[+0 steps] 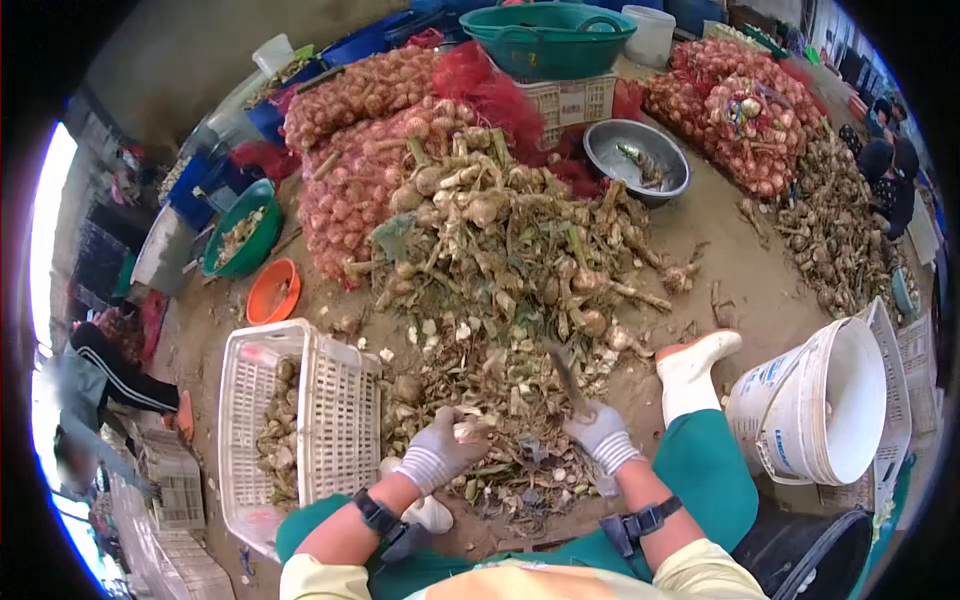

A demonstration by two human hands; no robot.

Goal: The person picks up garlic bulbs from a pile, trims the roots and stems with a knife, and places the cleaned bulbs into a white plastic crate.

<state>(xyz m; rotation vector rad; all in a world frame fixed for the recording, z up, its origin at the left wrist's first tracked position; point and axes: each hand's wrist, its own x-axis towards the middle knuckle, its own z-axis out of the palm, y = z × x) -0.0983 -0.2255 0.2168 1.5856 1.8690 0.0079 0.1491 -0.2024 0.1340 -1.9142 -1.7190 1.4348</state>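
Observation:
My left hand (pixel 440 450), in a pale glove with a striped cuff, is closed around a garlic bulb (pixel 472 427). My right hand (pixel 600 435), gloved too, grips a knife (pixel 567 380) whose dark blade points up and away from me. The two hands are apart, and the blade does not touch the bulb. Beyond them rises a big heap of garlic (pixel 500 230) with dry stalks. Trimmed stalks and loose peel (pixel 530 450) lie on the ground between and below my hands.
To my left stands a white crate (pixel 340 400) with garlic inside; to my right, a white bucket (pixel 800 400). An orange bowl (pixel 273 291), green basin (pixel 245 235), metal bowl (pixel 638 160) and filled net bags (pixel 370 150) surround the heap. Other people sit at both sides.

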